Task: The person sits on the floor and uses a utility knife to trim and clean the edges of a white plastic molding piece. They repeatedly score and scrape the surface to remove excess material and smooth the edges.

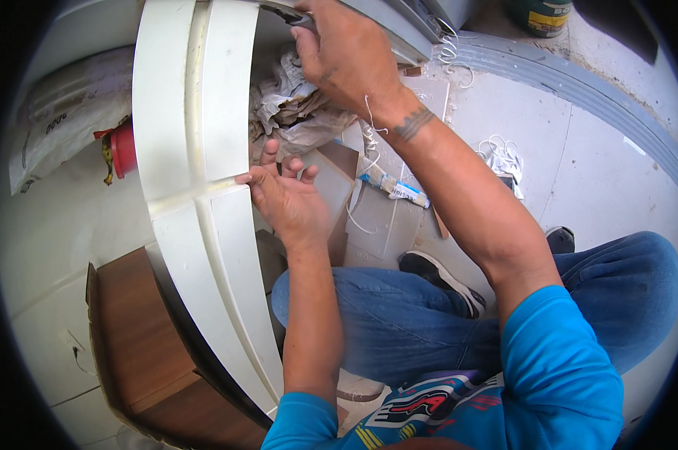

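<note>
A long white panel with a yellowish groove stands upright in front of me, and a cross joint runs over its middle. My left hand touches the panel's right edge at that joint with a fingertip, its other fingers spread and loosely bent. Higher up, my right hand reaches to the panel's upper end with its fingers curled. A dark, narrow thing shows beside those fingers; the picture's top edge cuts it off, and its kind is unclear.
Crumpled paper lies beyond my left hand. A blue-and-white tube, curled white strips and a white cloth are on the floor. Brown wooden boards and a red container stand left of the panel. A grey track crosses the far right.
</note>
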A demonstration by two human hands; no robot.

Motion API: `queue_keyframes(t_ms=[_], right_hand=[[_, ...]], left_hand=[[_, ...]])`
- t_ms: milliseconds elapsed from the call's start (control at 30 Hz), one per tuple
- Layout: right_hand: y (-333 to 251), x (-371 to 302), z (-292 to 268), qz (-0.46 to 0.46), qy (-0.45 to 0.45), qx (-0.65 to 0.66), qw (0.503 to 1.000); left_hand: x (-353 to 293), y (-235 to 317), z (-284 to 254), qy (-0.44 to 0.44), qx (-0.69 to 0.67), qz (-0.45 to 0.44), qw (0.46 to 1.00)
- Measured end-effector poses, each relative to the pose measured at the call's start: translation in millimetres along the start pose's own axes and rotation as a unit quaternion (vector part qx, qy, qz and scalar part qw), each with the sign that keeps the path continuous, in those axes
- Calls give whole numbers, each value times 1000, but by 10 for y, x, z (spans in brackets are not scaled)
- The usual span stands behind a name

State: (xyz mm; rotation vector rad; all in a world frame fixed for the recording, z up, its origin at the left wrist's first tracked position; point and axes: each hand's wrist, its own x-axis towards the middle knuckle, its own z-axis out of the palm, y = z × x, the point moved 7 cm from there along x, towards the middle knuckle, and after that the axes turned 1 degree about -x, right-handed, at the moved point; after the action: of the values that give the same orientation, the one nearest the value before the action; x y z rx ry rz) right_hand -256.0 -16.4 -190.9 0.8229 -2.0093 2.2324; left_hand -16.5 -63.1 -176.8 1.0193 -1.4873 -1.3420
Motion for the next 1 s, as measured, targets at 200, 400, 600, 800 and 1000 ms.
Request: queue_keyframes(t_ms=[200,400,600,800,1000], right_hand=[[-62,-1,-61,-29,43,-3,999],[-103,27,-103,-34,50,2,998],[-110,34,-91,-22,39,-1,999],[-113,43,-80,-23,52,0,998],[-71,106,-122,-57,30,35,997]], left_hand=[[17,16,-33,14,5,12,1000],[14,38,-36,33,19,26,999],[31,37,-70,30,41,50,997],[48,37,-77,15,42,51,998],[53,40,-33,0,50,55,997]])
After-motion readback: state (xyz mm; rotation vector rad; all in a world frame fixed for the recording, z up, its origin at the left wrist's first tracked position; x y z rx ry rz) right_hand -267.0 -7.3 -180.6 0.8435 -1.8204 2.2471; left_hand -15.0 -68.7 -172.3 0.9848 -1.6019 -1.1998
